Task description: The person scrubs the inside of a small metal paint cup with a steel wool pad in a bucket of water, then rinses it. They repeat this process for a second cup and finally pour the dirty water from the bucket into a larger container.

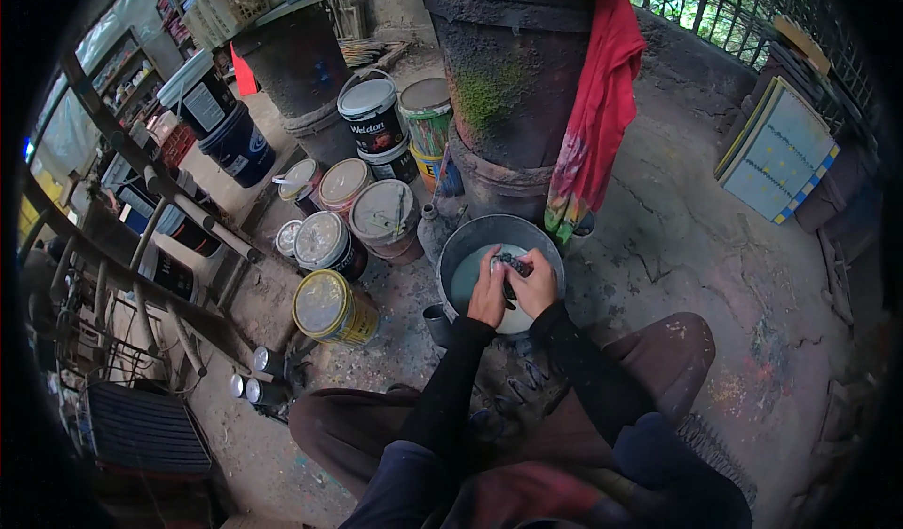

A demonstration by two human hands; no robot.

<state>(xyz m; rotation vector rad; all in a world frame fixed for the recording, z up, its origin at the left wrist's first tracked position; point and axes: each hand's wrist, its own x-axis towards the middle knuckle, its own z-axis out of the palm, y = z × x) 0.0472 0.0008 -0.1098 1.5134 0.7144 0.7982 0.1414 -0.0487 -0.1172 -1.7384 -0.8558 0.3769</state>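
Observation:
Both my hands are together over a grey bucket (459,240) that stands between my knees. Cloudy pale green liquid (467,277) fills its lower part. A dark, lumpy thing with a mottled grey-green surface (512,263) is gripped between my hands; its kind is not clear. My left hand (487,291) closes on it from the left, fingers pointing up. From the right, my right hand (537,286) wraps its curled fingers round it. The fingers partly cover the thing. A small dark cup (436,325) sits against the bucket's near left side.
Several lidded paint buckets (384,211) crowd the floor to the left, with a yellow one (335,309) nearest. Beyond my bucket rises a large dark tub (513,87) with a red cloth (602,106) hanging beside it. Boards (779,153) lean at the right; a metal rack (122,256) stands far left.

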